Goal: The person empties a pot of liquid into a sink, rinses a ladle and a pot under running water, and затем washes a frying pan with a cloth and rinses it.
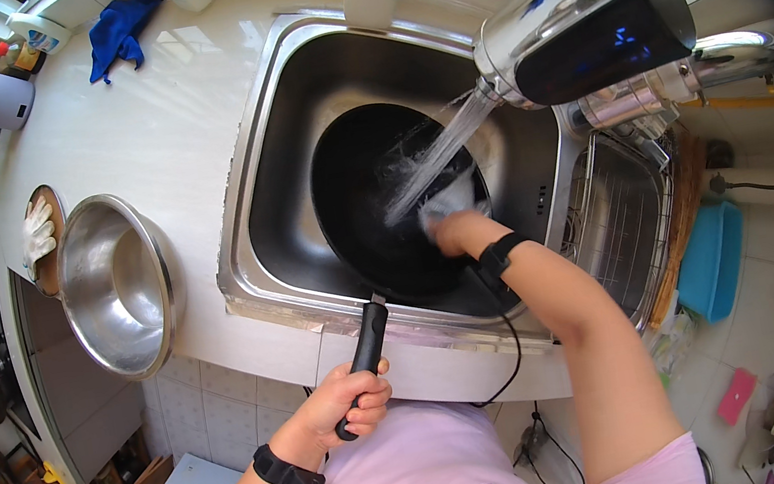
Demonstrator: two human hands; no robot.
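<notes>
A black frying pan (375, 168) lies tilted in the stainless steel sink basin (282, 205), its handle reaching over the front rim. My left hand (355, 399) is wrapped around the black pan handle (370, 339). Inside the pan, my right hand (457, 231) presses a pale cloth or scrubber (459, 196), blurred and partly hidden by splashing water. A wide stream of water (444, 149) falls into the pan from a faucet with a digital display (585, 51).
On the counter at left stands a stainless steel bowl (120, 284), beside a round board with a white glove (38, 229). A blue cloth (122, 33) lies farther back. Right of the main basin, a wire rack (617, 205) sits over a second basin. A blue plastic basin (713, 262) is farther right.
</notes>
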